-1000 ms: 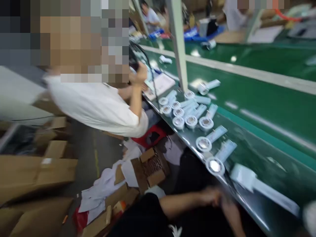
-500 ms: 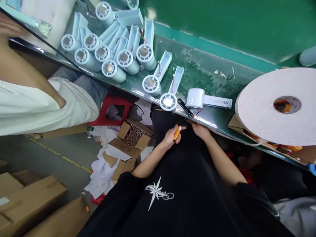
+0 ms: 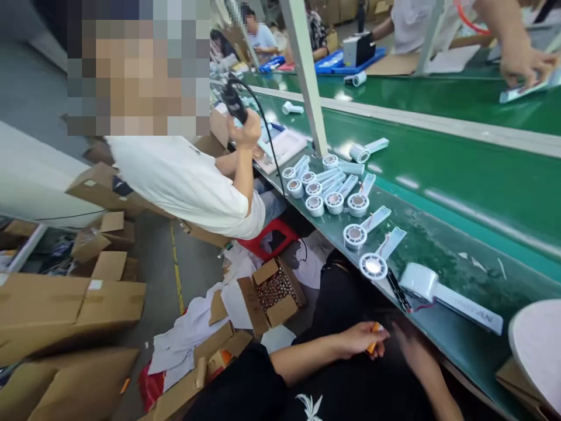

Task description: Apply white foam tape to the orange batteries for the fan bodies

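My left hand (image 3: 357,342) is closed around a small orange piece (image 3: 374,339), held in front of my lap below the bench edge. Its kind is not clear. My right hand (image 3: 411,345) is smeared by motion beside it, close under the edge, so its fingers do not show clearly. Nearest on the bench lies a pale blue handheld fan (image 3: 421,282) on its side, handle to the right. A red wire runs from it by a narrow black strip (image 3: 398,290). To the left, a fan body with a round metal face (image 3: 374,266) stands at the edge.
Several similar fan bodies (image 3: 334,200) crowd the bench further left. A white roll (image 3: 537,351) sits at right. A co-worker in a white shirt (image 3: 188,181) holds a black corded tool (image 3: 234,100). Open cartons (image 3: 289,310) and paper cover the floor; a metal post (image 3: 304,76) rises behind.
The view has swung left and up, bringing the co-worker and the far benches into sight. My left hand keeps the orange piece; my right hand is now blurred near the bench edge.
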Demonstrator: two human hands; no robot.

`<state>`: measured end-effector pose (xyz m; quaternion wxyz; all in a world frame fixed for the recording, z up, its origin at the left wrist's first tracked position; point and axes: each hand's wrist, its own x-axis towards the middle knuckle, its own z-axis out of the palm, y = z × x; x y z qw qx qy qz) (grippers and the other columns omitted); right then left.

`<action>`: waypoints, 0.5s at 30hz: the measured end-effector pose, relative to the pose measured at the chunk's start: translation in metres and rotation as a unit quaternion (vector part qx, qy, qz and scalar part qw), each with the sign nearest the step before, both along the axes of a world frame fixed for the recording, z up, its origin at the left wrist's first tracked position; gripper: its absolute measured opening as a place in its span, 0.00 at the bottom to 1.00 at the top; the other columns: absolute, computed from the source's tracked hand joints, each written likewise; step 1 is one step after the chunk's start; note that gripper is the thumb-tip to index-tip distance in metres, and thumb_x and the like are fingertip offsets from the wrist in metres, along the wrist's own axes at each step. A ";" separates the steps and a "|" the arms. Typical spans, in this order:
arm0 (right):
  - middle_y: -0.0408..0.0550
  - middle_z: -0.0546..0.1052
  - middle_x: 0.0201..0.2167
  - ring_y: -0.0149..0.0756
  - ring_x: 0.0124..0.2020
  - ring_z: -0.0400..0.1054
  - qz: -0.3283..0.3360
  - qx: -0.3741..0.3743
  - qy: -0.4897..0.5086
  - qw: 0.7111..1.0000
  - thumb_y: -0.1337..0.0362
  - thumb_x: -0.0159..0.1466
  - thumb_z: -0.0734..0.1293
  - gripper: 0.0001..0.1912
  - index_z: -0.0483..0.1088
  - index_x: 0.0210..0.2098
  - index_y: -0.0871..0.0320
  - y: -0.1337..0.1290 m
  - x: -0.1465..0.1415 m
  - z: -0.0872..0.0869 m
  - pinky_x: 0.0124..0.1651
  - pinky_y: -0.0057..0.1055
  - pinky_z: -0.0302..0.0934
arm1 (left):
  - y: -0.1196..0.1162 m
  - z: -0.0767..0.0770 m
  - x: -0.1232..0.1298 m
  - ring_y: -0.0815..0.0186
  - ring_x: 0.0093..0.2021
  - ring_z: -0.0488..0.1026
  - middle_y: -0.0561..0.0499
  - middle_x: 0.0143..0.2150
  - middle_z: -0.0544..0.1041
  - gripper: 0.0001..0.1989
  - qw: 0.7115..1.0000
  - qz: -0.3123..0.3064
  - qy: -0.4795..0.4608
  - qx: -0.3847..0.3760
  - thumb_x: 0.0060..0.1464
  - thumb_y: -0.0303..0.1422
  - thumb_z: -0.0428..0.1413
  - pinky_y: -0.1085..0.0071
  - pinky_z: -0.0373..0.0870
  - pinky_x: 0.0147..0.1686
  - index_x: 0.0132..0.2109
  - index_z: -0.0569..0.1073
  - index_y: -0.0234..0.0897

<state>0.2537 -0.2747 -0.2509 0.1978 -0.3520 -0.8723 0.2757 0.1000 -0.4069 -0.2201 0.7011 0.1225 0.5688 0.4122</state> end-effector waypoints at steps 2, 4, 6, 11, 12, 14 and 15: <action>0.52 0.83 0.33 0.52 0.39 0.81 0.030 -0.073 0.020 0.997 0.39 0.67 0.57 0.31 0.83 0.36 0.53 -0.004 0.000 -0.003 0.45 0.44 0.78 | 0.001 -0.014 0.002 0.63 0.20 0.65 0.52 0.22 0.69 0.31 1.000 -0.009 0.004 -0.002 0.37 0.65 0.63 0.65 0.62 0.21 0.32 0.66 0.46; 0.51 0.83 0.33 0.49 0.38 0.81 0.044 -0.123 0.037 0.991 0.37 0.68 0.59 0.31 0.83 0.37 0.52 -0.012 -0.002 0.007 0.42 0.39 0.79 | 0.002 -0.025 0.004 0.62 0.19 0.65 0.51 0.21 0.68 0.35 1.000 -0.018 0.007 0.001 0.31 0.71 0.61 0.63 0.62 0.20 0.29 0.66 0.46; 0.51 0.84 0.35 0.48 0.38 0.82 0.062 -0.148 0.066 0.985 0.35 0.67 0.62 0.30 0.83 0.36 0.51 -0.022 -0.005 0.021 0.40 0.36 0.80 | 0.004 -0.034 0.005 0.62 0.18 0.65 0.49 0.21 0.68 0.40 1.000 -0.024 0.001 0.001 0.26 0.78 0.55 0.61 0.63 0.19 0.28 0.67 0.46; 0.52 0.86 0.38 0.47 0.38 0.83 0.119 -0.184 0.147 0.964 0.36 0.65 0.68 0.26 0.85 0.34 0.50 -0.034 -0.008 0.040 0.41 0.31 0.81 | 0.008 -0.043 0.010 0.63 0.14 0.62 0.47 0.18 0.65 0.44 1.000 -0.025 0.006 0.012 0.29 0.83 0.40 0.59 0.59 0.16 0.24 0.65 0.45; 0.52 0.86 0.37 0.47 0.37 0.83 0.121 -0.192 0.154 0.962 0.37 0.66 0.68 0.26 0.86 0.35 0.50 -0.034 -0.007 0.041 0.41 0.30 0.80 | 0.007 -0.042 0.011 0.64 0.14 0.62 0.47 0.18 0.65 0.43 0.999 -0.024 0.012 0.019 0.31 0.82 0.41 0.60 0.58 0.16 0.23 0.65 0.45; 0.53 0.86 0.37 0.47 0.36 0.84 0.115 -0.206 0.156 0.959 0.36 0.65 0.68 0.27 0.86 0.34 0.51 -0.035 -0.004 0.039 0.42 0.30 0.81 | 0.004 -0.039 0.012 0.66 0.14 0.61 0.48 0.19 0.66 0.41 0.999 -0.020 0.024 0.032 0.33 0.80 0.45 0.62 0.57 0.16 0.23 0.66 0.45; 0.53 0.86 0.37 0.49 0.36 0.84 0.106 -0.214 0.154 0.959 0.35 0.64 0.69 0.27 0.86 0.33 0.51 -0.036 -0.002 0.038 0.43 0.31 0.81 | 0.003 -0.036 0.013 0.66 0.14 0.60 0.48 0.20 0.66 0.40 0.999 -0.018 0.030 0.036 0.34 0.80 0.47 0.63 0.56 0.16 0.24 0.66 0.45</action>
